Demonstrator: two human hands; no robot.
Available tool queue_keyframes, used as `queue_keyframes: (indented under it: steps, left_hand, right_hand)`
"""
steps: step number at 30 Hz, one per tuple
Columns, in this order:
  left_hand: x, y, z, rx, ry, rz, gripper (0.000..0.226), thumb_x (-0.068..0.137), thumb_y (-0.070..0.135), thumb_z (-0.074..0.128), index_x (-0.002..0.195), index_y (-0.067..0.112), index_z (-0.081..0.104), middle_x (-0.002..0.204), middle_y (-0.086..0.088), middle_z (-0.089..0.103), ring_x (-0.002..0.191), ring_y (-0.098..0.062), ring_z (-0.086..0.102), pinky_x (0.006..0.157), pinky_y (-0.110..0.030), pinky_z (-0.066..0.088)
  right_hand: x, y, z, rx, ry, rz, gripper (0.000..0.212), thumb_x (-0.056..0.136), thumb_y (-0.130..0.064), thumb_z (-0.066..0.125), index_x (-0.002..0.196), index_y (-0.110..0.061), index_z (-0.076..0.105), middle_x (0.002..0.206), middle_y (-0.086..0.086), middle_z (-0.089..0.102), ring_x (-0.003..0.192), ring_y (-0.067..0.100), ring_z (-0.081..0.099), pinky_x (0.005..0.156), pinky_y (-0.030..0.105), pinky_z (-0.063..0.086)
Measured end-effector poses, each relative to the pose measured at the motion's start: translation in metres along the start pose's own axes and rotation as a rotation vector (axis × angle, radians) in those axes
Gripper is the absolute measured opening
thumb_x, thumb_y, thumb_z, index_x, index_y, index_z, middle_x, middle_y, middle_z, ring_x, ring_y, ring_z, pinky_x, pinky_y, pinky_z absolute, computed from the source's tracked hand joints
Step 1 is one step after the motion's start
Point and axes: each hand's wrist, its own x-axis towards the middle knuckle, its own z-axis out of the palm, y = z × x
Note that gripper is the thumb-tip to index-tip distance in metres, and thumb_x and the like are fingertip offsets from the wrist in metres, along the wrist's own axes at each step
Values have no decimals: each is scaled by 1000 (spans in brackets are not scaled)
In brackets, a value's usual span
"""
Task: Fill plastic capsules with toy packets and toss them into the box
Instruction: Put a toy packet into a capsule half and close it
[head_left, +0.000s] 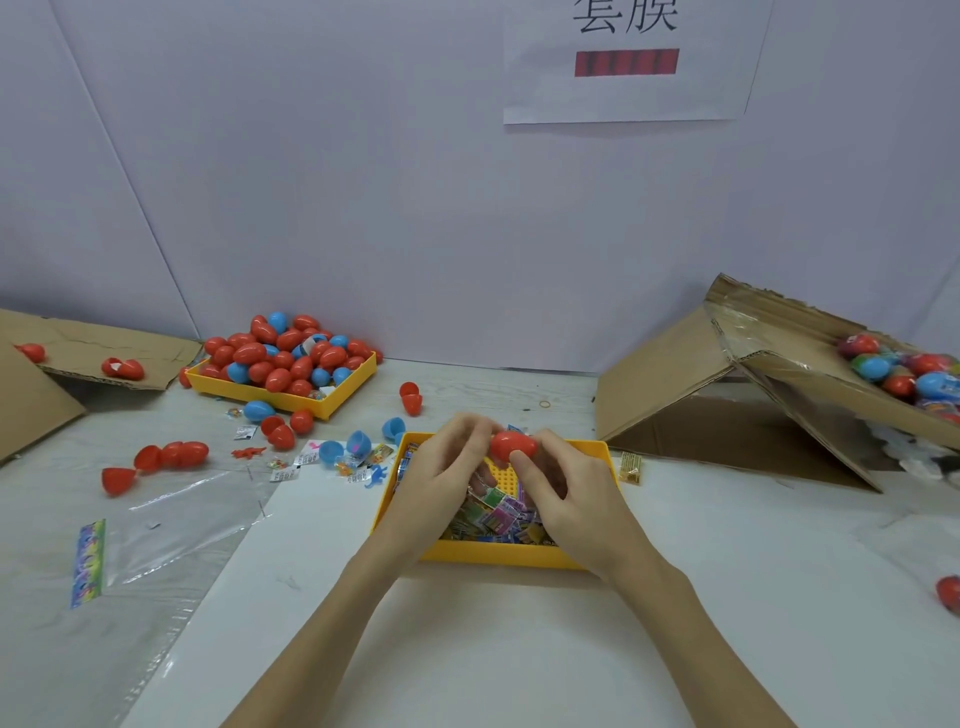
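Note:
A red plastic capsule is held between both hands above the near yellow tray. My left hand grips its left end with curled fingers. My right hand holds its right side, thumb pressed on the front. The tray holds several small colourful toy packets. A tilted cardboard box stands at the right, with filled capsules in it. A second yellow tray at the back left is heaped with red and blue capsules.
Loose capsule halves, packets and a small red toy lie scattered left of the near tray. Clear plastic bags lie at the front left. Flat cardboard sits far left. One red capsule lies at the right edge.

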Motion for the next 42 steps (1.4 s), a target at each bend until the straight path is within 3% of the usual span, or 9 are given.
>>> queue_keyframes:
  steps: [4, 9, 14, 22, 26, 30, 33, 36, 42]
  left_hand:
    - [0, 2, -2, -5, -35, 57, 21, 100, 25, 63, 121, 21, 67, 107, 4, 75, 92, -16, 72, 76, -27, 60]
    - [-2, 2, -3, -90, -22, -29, 27, 91, 33, 73, 111, 15, 70, 98, -3, 79, 84, -21, 75, 75, -25, 60]
    - [-2, 2, -1, -79, -104, -25, 28, 92, 33, 69, 111, 12, 67, 96, -5, 79, 85, -23, 76, 76, -27, 60]
    - [-2, 3, 2, -30, -59, -13, 34, 86, 39, 72, 107, 13, 67, 93, -2, 79, 85, -18, 76, 75, -25, 61]
    - [-1, 1, 2, 61, -20, 0, 29, 88, 38, 73, 103, 14, 68, 90, 1, 78, 87, -13, 74, 77, -26, 60]
    - [0, -1, -3, -79, -55, -27, 25, 103, 32, 53, 107, 14, 70, 86, 1, 73, 84, -15, 70, 78, -25, 56]
    - [2, -5, -6, -157, 14, -34, 25, 107, 24, 48, 118, 13, 69, 94, -7, 73, 84, -21, 68, 78, -28, 57]
    - [4, -5, -8, -241, 92, -23, 27, 108, 21, 46, 128, 20, 64, 96, -14, 71, 80, -22, 66, 75, -27, 57]
    - [9, -9, -7, -298, 218, -193, 36, 108, 40, 42, 116, 16, 67, 66, 4, 58, 60, -9, 52, 55, -19, 45]
  right_hand:
    - [0, 4, 3, -25, 76, 13, 5, 103, -42, 57, 101, -37, 55, 74, -11, 63, 71, 11, 63, 62, 25, 47]
    - [-1, 0, 5, -131, 100, -46, 53, 93, -32, 74, 140, -27, 50, 115, -16, 60, 98, 0, 60, 80, 17, 51]
    - [0, -9, 5, -151, 146, -116, 32, 89, -8, 74, 119, -16, 67, 110, -7, 65, 100, 5, 60, 87, 20, 50]
    - [2, -15, 7, -204, 53, -73, 41, 88, 0, 71, 126, -15, 66, 114, -3, 67, 103, 11, 61, 88, 8, 42]
    - [3, -13, 9, -225, 51, -91, 39, 88, -13, 77, 126, -16, 66, 114, -3, 68, 104, 12, 63, 89, 14, 47]
    - [3, -10, 4, -210, 34, -74, 54, 96, -27, 72, 145, -19, 52, 125, -9, 61, 111, 3, 58, 96, 17, 47]
    - [3, -6, 1, -244, 121, -85, 28, 102, -13, 62, 129, -17, 64, 111, -7, 65, 96, 4, 60, 86, 18, 49]
    - [3, 0, -3, -348, 52, -7, 9, 99, -17, 68, 104, -19, 75, 98, -6, 67, 92, 9, 57, 83, 23, 45]
    - [4, 0, 1, -597, -182, 156, 26, 90, -51, 71, 102, -30, 81, 103, -5, 61, 100, 14, 41, 79, 29, 35]
